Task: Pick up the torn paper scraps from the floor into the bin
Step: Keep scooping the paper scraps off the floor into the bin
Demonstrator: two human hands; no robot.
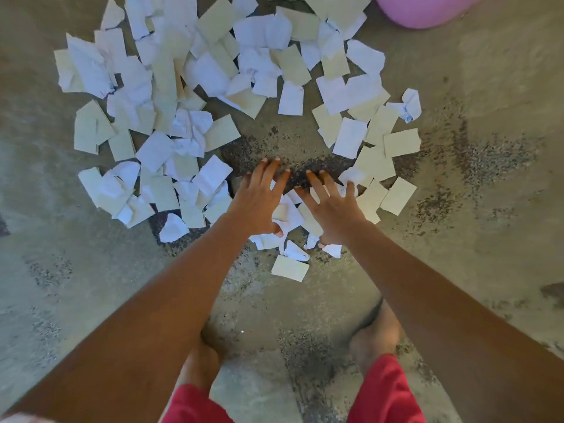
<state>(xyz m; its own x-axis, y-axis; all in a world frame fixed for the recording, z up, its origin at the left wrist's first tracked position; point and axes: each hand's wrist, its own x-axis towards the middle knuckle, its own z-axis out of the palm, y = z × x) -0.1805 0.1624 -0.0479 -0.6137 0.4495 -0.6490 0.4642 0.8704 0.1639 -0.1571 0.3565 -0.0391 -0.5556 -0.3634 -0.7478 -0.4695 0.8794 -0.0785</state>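
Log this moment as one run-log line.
stage: gathering | left hand: open, spread on paper scraps | right hand: open, spread on scraps | pink bin: top right edge | floor: mostly littered

Paper scraps (171, 96) lie spread over the floor (488, 209) in a wide arc, overlapping one another, with the densest heap to the left and far side and a thinner group to the right. A bare patch of floor sits in the middle of the arc. At its near edge the left hand (259, 203) and right hand (332, 209) lie side by side, fingers spread, on top of a small cluster of scraps. One single scrap (290, 268) lies nearer than the hands, apart from the rest. A rounded container (424, 10) stands at the far right, beyond the scraps. Two bare feet rest on the floor nearest the camera.
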